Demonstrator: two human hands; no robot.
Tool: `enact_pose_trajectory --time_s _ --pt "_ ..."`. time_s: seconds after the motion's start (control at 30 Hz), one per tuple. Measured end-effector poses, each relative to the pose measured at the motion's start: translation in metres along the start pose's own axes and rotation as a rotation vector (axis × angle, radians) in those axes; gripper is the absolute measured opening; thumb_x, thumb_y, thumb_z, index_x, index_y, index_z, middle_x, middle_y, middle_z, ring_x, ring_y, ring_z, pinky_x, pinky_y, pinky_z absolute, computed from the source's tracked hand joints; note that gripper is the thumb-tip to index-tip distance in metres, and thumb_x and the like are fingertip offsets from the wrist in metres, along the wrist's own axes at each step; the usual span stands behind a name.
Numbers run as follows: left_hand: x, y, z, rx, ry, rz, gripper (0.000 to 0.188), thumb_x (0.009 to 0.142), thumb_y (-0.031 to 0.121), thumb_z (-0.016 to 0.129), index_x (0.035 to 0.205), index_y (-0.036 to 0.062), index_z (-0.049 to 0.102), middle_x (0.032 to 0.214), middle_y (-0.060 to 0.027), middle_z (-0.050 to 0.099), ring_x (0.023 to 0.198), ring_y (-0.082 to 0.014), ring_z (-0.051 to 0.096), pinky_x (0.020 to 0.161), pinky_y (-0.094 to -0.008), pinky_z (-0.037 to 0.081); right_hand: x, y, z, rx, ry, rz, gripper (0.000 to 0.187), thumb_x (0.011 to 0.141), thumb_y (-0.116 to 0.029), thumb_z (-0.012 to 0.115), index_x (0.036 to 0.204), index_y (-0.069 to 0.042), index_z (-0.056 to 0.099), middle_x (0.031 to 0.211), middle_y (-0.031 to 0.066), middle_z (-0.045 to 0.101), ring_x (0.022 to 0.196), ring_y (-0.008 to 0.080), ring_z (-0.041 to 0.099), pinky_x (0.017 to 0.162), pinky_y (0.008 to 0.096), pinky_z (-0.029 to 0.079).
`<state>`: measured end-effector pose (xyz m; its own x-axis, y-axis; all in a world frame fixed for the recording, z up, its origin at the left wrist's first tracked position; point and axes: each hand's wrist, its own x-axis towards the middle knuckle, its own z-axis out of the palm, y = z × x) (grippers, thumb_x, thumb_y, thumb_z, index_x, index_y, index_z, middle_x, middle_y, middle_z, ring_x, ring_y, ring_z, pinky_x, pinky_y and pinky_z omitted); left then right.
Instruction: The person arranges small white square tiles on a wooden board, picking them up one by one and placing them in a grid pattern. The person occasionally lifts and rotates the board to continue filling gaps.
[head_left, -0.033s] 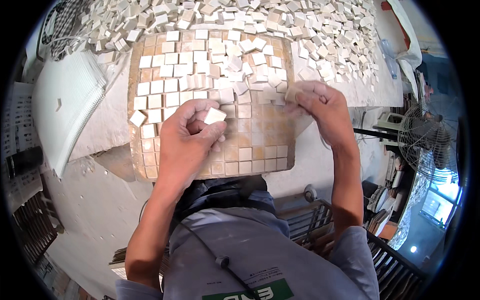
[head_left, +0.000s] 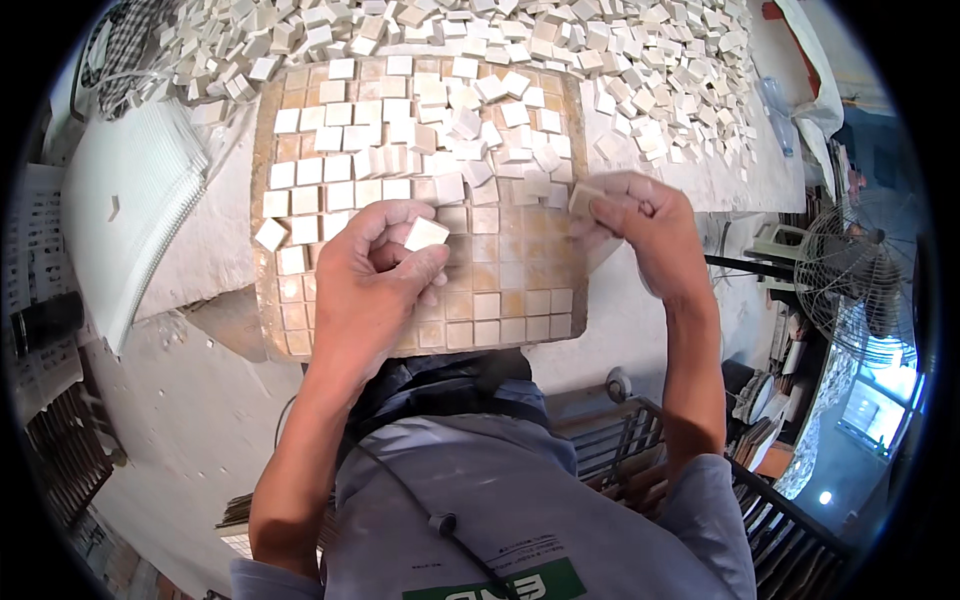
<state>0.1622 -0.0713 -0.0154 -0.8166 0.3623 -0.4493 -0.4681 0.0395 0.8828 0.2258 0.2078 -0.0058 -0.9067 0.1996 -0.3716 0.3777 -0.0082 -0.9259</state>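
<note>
My left hand (head_left: 375, 265) is over the middle of a brown gridded board (head_left: 262, 325), pinching a small white square tile (head_left: 427, 234) between thumb and fingers. My right hand (head_left: 645, 220) is at the board's right edge, its fingers closed on a beige square tile (head_left: 584, 199), slightly blurred. Several tiles sit in the board's squares, with loose ones (head_left: 464, 123) heaped or tilted over its upper middle. A row of tiles stands on edge (head_left: 385, 161) just above my left hand. Part of the board lies hidden under that hand.
A big pile of loose tiles (head_left: 640, 85) spreads across the table's far side. White mesh sheets (head_left: 135, 200) lie at the left. A wire fan (head_left: 865, 265) stands at the right, and a metal rack (head_left: 620, 440) is below the table's right front.
My right hand has dipped slightly, and its tile shows more plainly. My left hand keeps its tile in nearly the same place. The board appears shifted very slightly left.
</note>
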Motion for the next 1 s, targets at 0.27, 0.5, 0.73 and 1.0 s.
enact_pose_trajectory --time_s 0.27,0.5,0.73,1.0 --pt "-0.015 -0.012 0.004 -0.052 0.022 0.005 0.027 0.090 -0.007 0.068 0.115 -0.0021 0.065 0.091 -0.0043 0.068 0.071 -0.0077 0.063 0.061 -0.0231 0.051 -0.033 0.036 -0.013 -0.062 0.013 0.070 0.024 0.098 -0.011 0.066 0.114 0.006 0.072 0.086 0.0091 0.073 0.073 0.0122 0.066 0.068 0.0257 0.053" --pt "-0.024 -0.016 0.009 -0.016 0.075 -0.007 0.027 0.090 -0.008 0.068 0.116 -0.0030 0.065 0.094 -0.0065 0.069 0.071 -0.0080 0.062 0.062 -0.0235 0.051 -0.037 0.037 -0.004 -0.183 -0.008 0.065 0.021 0.096 -0.005 0.065 0.113 0.005 0.071 0.086 0.0070 0.070 0.071 0.0120 0.061 0.067 0.0264 0.049" --pt "-0.029 -0.020 0.023 -0.021 0.073 -0.023 0.029 0.089 -0.008 0.068 0.117 -0.0032 0.064 0.094 -0.0056 0.067 0.071 -0.0083 0.063 0.062 -0.0234 0.051 -0.039 0.061 0.005 -0.569 0.058 -0.263 0.015 0.090 -0.004 0.070 0.104 -0.001 0.071 0.083 0.0091 0.060 0.073 0.0200 0.059 0.065 0.0324 0.046" --pt "-0.032 -0.032 0.039 -0.014 0.056 -0.014 0.028 0.091 -0.006 0.068 0.118 -0.0029 0.064 0.093 -0.0059 0.067 0.072 -0.0085 0.065 0.060 -0.0223 0.052 -0.044 0.062 0.005 -0.845 -0.006 -0.494 0.014 0.088 0.002 0.070 0.102 0.001 0.071 0.095 0.0105 0.063 0.081 0.0257 0.065 0.070 0.0349 0.052"
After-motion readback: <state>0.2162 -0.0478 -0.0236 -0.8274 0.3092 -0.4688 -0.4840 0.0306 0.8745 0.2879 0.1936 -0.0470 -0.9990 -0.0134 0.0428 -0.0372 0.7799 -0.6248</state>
